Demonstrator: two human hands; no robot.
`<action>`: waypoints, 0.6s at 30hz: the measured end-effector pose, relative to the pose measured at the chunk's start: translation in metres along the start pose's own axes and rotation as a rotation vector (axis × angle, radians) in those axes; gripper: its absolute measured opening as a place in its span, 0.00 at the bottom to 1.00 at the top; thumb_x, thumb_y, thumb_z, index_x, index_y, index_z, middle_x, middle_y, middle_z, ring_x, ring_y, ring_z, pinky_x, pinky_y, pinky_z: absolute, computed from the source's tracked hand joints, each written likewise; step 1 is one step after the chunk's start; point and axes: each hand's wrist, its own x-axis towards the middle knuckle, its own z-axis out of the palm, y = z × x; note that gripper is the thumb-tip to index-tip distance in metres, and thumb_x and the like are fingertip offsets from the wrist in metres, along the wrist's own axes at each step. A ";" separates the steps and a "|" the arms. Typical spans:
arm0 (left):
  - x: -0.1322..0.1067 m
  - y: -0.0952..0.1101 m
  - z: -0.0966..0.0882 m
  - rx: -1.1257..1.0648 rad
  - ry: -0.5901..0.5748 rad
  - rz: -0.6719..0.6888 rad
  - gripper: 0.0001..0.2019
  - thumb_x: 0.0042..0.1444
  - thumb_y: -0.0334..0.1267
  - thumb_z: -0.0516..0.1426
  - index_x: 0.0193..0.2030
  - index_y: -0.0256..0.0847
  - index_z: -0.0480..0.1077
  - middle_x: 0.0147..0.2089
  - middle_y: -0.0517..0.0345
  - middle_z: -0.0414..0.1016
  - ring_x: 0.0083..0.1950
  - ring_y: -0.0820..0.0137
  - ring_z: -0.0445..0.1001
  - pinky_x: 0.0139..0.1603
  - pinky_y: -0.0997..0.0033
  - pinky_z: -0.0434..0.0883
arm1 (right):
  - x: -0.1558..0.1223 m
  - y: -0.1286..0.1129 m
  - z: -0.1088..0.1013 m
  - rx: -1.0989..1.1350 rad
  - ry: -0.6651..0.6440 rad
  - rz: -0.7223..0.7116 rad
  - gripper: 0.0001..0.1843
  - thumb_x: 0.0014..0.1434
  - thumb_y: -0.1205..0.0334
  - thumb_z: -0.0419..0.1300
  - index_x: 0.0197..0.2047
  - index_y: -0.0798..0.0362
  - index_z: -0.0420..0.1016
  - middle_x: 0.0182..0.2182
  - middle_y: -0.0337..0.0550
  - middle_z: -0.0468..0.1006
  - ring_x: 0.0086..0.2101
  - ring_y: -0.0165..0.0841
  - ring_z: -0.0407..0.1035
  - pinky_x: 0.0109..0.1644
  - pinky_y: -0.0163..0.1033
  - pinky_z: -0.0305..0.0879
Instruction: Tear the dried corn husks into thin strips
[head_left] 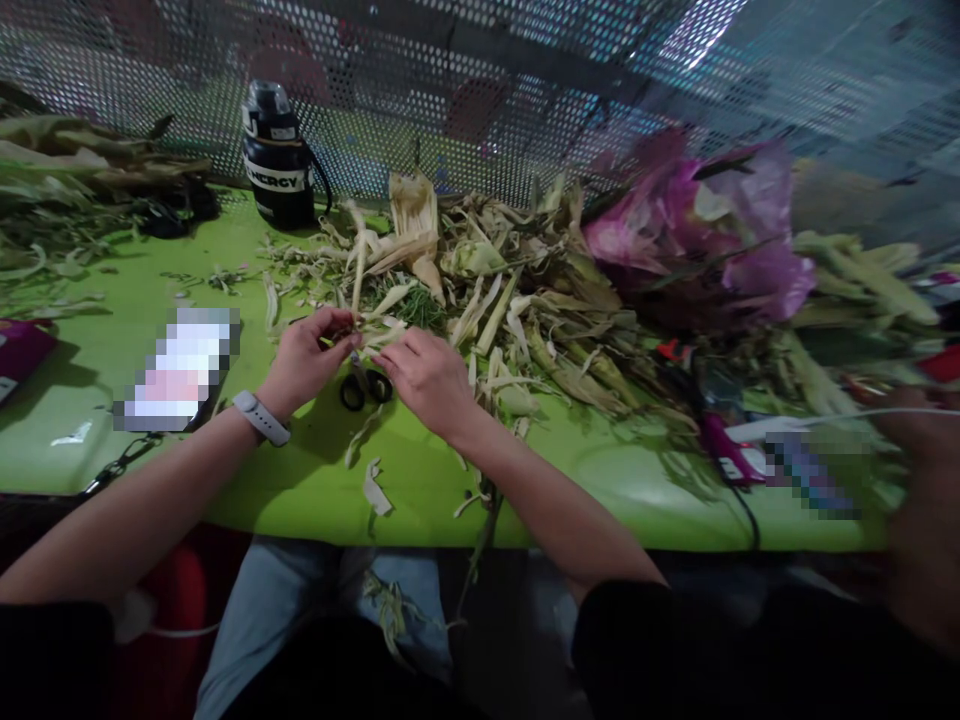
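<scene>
Between thumb and fingers, my left hand (313,352) pinches a thin, pale corn husk strip (360,275) that stands up from the fingertips. My right hand (426,375) is closed close beside it, its fingertips on a pale bit of husk; the exact grip is partly hidden. Below both hands, scissors (364,387) with black handles lie on the green table (300,495), their blades partly covered. A large heap of dried corn husks (577,340) spreads just beyond and to the right of my hands. Green shreds (416,307) lie within it.
A black bottle (277,165) stands at the back by a perforated metal screen (480,80). On the left lies a lit phone (180,370). A pink plastic bag (705,235) sits on the right. Another person's blurred hand (922,440) is at the far right, near a second phone (814,472).
</scene>
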 end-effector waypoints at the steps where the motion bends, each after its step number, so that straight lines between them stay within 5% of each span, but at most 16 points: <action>1: -0.001 0.002 0.000 0.056 -0.034 0.018 0.12 0.52 0.40 0.66 0.42 0.39 0.77 0.38 0.54 0.80 0.38 0.69 0.76 0.39 0.71 0.72 | 0.001 0.002 -0.001 -0.015 0.044 -0.034 0.15 0.70 0.56 0.52 0.36 0.52 0.75 0.40 0.49 0.78 0.42 0.39 0.71 0.47 0.45 0.64; 4: -0.003 0.012 -0.001 0.176 -0.148 0.082 0.11 0.55 0.41 0.63 0.43 0.39 0.77 0.40 0.52 0.80 0.39 0.68 0.76 0.40 0.70 0.72 | 0.005 0.011 -0.001 0.012 0.143 -0.080 0.14 0.70 0.55 0.51 0.37 0.50 0.74 0.46 0.50 0.77 0.51 0.42 0.68 0.60 0.51 0.60; 7: -0.004 0.020 -0.001 0.231 -0.257 0.150 0.10 0.58 0.40 0.60 0.43 0.40 0.78 0.41 0.53 0.80 0.39 0.67 0.75 0.42 0.69 0.72 | 0.007 0.020 0.005 0.096 0.121 -0.037 0.16 0.71 0.54 0.48 0.38 0.49 0.72 0.40 0.49 0.78 0.47 0.42 0.70 0.63 0.54 0.58; 14: -0.007 0.027 -0.003 0.162 -0.303 0.113 0.13 0.56 0.34 0.58 0.47 0.40 0.77 0.44 0.53 0.80 0.44 0.65 0.76 0.49 0.67 0.73 | 0.006 0.016 0.003 0.395 -0.009 0.197 0.22 0.69 0.42 0.47 0.40 0.51 0.69 0.36 0.47 0.79 0.37 0.39 0.72 0.42 0.43 0.66; 18: -0.010 0.026 -0.001 0.025 -0.274 0.053 0.13 0.58 0.37 0.60 0.49 0.39 0.77 0.45 0.52 0.80 0.45 0.65 0.76 0.48 0.67 0.72 | 0.004 0.011 -0.001 0.533 0.006 0.278 0.21 0.67 0.41 0.51 0.40 0.50 0.69 0.37 0.45 0.80 0.37 0.38 0.73 0.41 0.42 0.66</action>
